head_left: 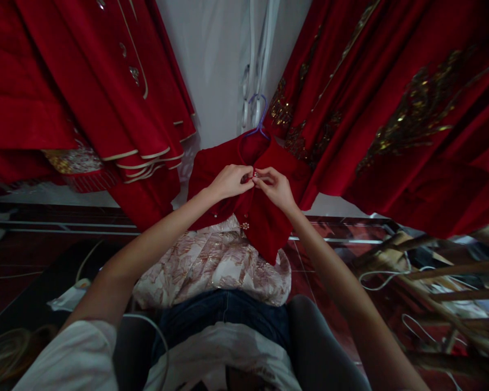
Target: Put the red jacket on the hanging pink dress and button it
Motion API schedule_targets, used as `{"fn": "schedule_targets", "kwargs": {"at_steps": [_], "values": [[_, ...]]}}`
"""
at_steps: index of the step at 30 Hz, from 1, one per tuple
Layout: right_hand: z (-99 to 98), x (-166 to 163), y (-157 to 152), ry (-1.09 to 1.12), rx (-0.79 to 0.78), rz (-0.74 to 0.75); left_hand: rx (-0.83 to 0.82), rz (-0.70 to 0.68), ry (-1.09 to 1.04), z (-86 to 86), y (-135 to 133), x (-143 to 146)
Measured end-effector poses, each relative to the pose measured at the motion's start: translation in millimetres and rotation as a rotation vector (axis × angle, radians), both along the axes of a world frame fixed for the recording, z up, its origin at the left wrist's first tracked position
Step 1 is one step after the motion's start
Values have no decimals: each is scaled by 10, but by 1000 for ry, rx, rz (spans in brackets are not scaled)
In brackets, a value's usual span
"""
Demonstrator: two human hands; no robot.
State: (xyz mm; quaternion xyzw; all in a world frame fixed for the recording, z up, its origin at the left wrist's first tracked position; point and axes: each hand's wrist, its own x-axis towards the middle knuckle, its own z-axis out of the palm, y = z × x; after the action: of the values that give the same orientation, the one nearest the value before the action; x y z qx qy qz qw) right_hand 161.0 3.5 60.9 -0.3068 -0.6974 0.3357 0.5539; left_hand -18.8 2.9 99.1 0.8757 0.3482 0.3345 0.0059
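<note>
A red jacket [269, 222] hangs in front of me on a purple hanger [264, 111]. My left hand [235, 181] is closed in a pinch on the jacket's front opening, just below the collar. From the other side, my right hand [275, 187] pinches a small shiny button [256, 175] at that same opening. The fingertips of both hands nearly meet and partly hide the button. Lower on the front, a flower-shaped ornamental button [244, 226] shows. Pale patterned fabric with a gold sheen [224, 266] lies over my lap beneath the jacket.
Red garments with light trim [130, 108] hang at left, and red garments with gold sequins [407, 119] at right. White cabinet doors [212, 65] stand behind. A wooden rack [452, 271] with cables and items is at lower right. A white cable runs near my left arm.
</note>
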Motion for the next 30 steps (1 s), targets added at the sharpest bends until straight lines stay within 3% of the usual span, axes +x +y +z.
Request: {"fn": "schedule_targets", "kwargs": {"at_steps": [5, 8, 13, 18, 21, 24, 28, 30], "values": [[20, 31, 50, -50, 12, -9, 28, -39, 122, 69, 75, -18], [24, 47, 103, -65, 4, 17, 35, -23, 127, 15, 68, 20], [-167, -31, -1, 11, -3, 10, -42, 73, -239, -331, 37, 183], [-634, -162, -347, -78, -54, -57, -386, -18, -622, -706, 105, 335], [-801, -112, -458, -130, -113, -164, -471, -53, -738, -849, 78, 395], [-744, 60, -481, -124, -164, -242, -421, 34, -789, -963, -17, 445], [-429, 226, -519, -30, -89, -298, -427, 271, -900, -1032, -151, 500], [-272, 188, -581, -15, -40, -276, -527, 238, -980, -1002, -227, 510]]}}
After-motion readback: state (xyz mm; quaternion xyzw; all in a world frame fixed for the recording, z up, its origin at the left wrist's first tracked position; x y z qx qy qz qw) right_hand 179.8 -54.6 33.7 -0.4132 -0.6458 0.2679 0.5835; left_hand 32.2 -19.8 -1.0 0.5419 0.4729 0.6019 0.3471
